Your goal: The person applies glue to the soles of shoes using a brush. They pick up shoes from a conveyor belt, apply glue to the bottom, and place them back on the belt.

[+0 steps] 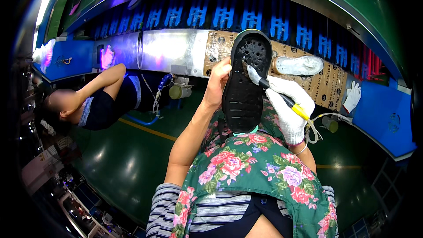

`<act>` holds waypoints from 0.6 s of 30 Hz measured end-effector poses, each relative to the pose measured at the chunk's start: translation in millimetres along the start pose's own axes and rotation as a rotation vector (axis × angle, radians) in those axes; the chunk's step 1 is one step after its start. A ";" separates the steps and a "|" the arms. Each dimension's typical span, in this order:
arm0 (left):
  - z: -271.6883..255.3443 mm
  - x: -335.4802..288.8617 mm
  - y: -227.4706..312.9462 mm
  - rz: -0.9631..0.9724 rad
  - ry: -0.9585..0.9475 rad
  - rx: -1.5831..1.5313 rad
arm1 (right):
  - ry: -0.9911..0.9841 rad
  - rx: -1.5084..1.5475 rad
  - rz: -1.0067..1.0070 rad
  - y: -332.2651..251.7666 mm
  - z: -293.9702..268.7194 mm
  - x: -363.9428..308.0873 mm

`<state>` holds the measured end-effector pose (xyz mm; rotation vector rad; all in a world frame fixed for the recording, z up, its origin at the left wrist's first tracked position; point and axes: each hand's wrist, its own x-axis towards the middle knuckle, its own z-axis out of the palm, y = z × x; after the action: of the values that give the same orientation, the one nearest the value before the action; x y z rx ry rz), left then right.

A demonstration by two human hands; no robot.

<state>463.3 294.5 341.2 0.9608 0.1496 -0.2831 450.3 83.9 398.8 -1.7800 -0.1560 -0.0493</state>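
My bare left hand (217, 83) grips the left edge of a black shoe sole (245, 101), its fingers partly hidden behind it. The sole is held upright in front of me, with round holes at its upper end and ridges across its lower part. In a white knitted glove, my right hand (290, 101) is closed around a glue brush (287, 101) with a black and yellow handle. Its pale bristles (254, 74) meet the sole just below the holes. From the handle's yellow end, a clear tube (315, 132) runs off to the right.
A whitish sole (299, 65) lies on the cardboard-covered bench (324, 88). Behind stands a row of blue racks (251, 20). On the right, a white glove (352, 97) rests by a blue panel (385, 119). At left another person (103, 92) sits by the metal bench (169, 46).
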 end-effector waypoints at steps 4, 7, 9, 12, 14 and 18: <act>-17.8 -4.5 -18.7 -0.068 -0.006 -0.082 | 0.007 -0.016 -0.001 2.1 -0.3 -1.0; -16.5 -7.8 -21.2 -0.064 0.017 -0.016 | -0.013 -0.031 -0.019 7.5 -0.5 -2.4; -14.7 -14.0 -21.3 -0.096 0.006 -0.055 | 0.003 -0.017 -0.021 7.7 1.1 -1.7; -25.8 -33.3 -41.5 -0.188 -0.130 -0.387 | 0.005 0.015 0.004 4.6 2.5 -0.7; -39.1 -40.9 -67.5 -0.212 -0.338 -0.760 | -0.023 -0.017 -0.053 4.4 4.3 1.6; -24.2 -37.4 -60.6 -0.222 -0.114 -0.522 | -0.074 -0.170 -0.233 -1.0 12.6 8.8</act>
<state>409.3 288.1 289.2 0.4080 0.2133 -0.4744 458.2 97.1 398.1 -1.9261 -0.4231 -0.1690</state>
